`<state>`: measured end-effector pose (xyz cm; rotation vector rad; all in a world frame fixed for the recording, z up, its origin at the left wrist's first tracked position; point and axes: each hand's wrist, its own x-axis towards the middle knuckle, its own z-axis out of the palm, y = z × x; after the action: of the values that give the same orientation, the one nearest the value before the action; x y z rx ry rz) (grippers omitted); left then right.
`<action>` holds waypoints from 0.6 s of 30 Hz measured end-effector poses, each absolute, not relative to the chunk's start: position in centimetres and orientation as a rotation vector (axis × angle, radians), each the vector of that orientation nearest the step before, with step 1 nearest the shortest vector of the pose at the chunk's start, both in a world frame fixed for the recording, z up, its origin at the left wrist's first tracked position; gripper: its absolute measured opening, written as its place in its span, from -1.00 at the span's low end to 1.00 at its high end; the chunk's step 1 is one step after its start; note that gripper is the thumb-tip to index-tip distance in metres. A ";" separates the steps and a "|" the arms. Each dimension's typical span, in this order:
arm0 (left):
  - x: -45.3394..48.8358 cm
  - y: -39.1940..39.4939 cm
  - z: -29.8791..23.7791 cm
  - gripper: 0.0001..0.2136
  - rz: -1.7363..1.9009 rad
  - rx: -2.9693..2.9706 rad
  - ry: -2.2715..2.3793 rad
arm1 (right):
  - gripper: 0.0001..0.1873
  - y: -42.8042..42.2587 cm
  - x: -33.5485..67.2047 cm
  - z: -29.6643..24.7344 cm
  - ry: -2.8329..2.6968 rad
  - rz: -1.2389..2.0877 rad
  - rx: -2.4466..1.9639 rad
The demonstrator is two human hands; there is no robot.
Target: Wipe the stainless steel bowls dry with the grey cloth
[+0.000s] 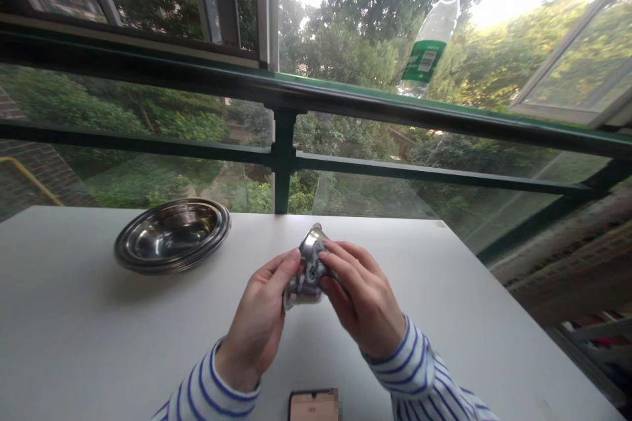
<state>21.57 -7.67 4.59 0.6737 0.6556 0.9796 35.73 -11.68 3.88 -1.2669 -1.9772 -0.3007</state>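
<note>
Above the middle of the white table, my left hand [266, 309] grips a small shiny metal bowl [310, 241] by its rim, thumb on the near side. The bowl is tipped on its side, with its outside and base turned to the right. My right hand [360, 289] is closed against the bowl's outer side, fingers bent over a grey, crumpled-looking wad [316, 268]. Whether the wad is cloth or a scouring pad I cannot tell, as the fingers partly cover it. Both wrists are in blue-and-white striped sleeves.
A stack of wide metal bowls [172, 237] stands at the table's back left. At the near edge lies a phone [313, 406], partly cut off. Behind the white table [409, 263] runs a green railing [284, 164]; a plastic bottle [425, 56] with a green label stands by its top rail.
</note>
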 end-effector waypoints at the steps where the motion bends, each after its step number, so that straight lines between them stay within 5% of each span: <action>1: 21.6 -7.6 4.6 -0.79 0.994 0.662 0.653 | -0.69 -11.7 35.6 3.9 -2.014 -0.305 -1.244; 18: 21.5 -7.5 4.5 -0.82 1.023 0.638 0.645 | -0.75 -11.7 35.2 3.7 -2.023 -0.433 -1.186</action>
<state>21.52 -7.47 4.50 0.6377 0.6448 1.0228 35.18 -11.69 3.69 -1.1859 -2.0229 -0.4327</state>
